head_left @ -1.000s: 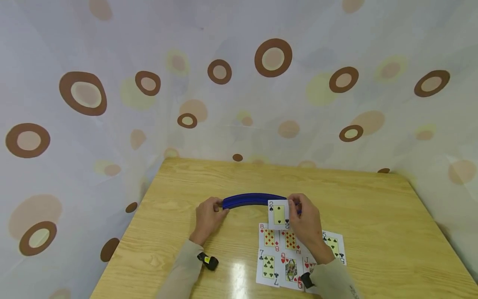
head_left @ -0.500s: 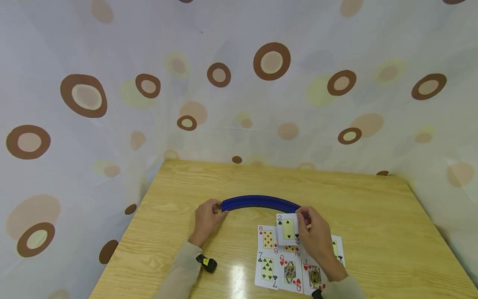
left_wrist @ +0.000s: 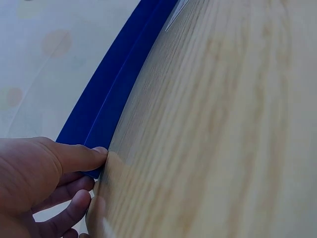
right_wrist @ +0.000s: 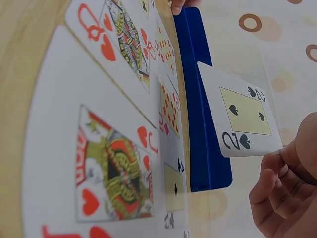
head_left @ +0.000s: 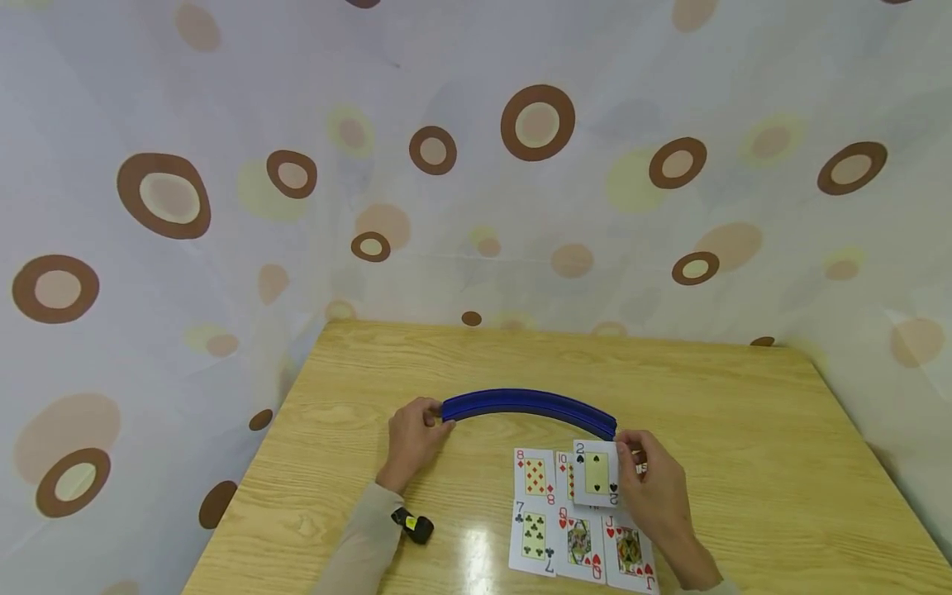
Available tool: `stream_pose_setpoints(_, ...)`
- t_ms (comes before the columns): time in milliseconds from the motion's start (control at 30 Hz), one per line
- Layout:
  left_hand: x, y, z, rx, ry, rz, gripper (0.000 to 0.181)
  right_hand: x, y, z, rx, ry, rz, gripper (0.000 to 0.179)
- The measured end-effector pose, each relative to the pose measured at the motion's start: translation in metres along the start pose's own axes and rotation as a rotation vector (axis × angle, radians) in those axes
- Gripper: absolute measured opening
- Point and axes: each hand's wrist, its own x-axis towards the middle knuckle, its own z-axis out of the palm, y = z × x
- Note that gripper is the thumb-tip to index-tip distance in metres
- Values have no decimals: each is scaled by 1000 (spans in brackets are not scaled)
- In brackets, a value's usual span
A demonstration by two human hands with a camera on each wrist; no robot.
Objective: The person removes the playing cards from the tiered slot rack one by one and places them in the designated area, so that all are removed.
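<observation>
A curved blue playing card holder (head_left: pixel 528 402) lies on the wooden table, bowed away from me. Its left end is between the thumb and fingers of my left hand (head_left: pixel 415 434); in the left wrist view the thumb (left_wrist: pixel 81 157) presses its near edge. My right hand (head_left: pixel 658 487) pinches a two of spades (head_left: pixel 597 473) by its right side, just below the holder's right end. Raised face up, that card partly covers the ten of diamonds (head_left: pixel 563 475). In the right wrist view, the two of spades (right_wrist: pixel 242 114) overlaps the holder (right_wrist: pixel 195 104).
Face-up cards lie in rows nearer me: an eight of diamonds (head_left: pixel 534 478), a seven of clubs (head_left: pixel 533 535), a queen of hearts (head_left: pixel 580 541) and a jack of hearts (head_left: pixel 629 552). A patterned curtain (head_left: pixel 476 165) stands around the table (head_left: pixel 372 355).
My right hand has moved right and toward me with the two of spades, uncovering the holder's right end. The five of clubs at the right is now hidden. My left hand stays put.
</observation>
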Motion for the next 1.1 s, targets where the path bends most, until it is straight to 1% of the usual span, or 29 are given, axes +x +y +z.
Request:
stream_pose_setpoints(133, 0, 0, 0, -1, -1, -1, 24, -5, 4, -8, -9, -15, 60, 13)
stream_pose_setpoints(500, -2, -1, 1, 12, 5, 1, 23, -18, 18, -26, -70, -33, 162, 17)
stream_pose_setpoints(600, -2, -1, 1, 11, 4, 2, 23, -21, 21, -29, -74, -56, 190, 19)
stream_pose_setpoints(733, -2, -1, 1, 4, -6, -10, 24, -24, 23, -31, -70, -96, 254, 23)
stream_pose_setpoints(900, -2, 0, 0, 4, -14, -12, 24, -30, 27, -33, -78, -94, 308, 23)
stream_pose_setpoints(1033, -1, -1, 1, -3, -9, -16, 24, -32, 30, -37, -84, -90, 344, 24)
stream_pose_setpoints(1100, 0, -1, 2, -1, -5, -8, 24, -33, 32, -38, -95, -84, 371, 24)
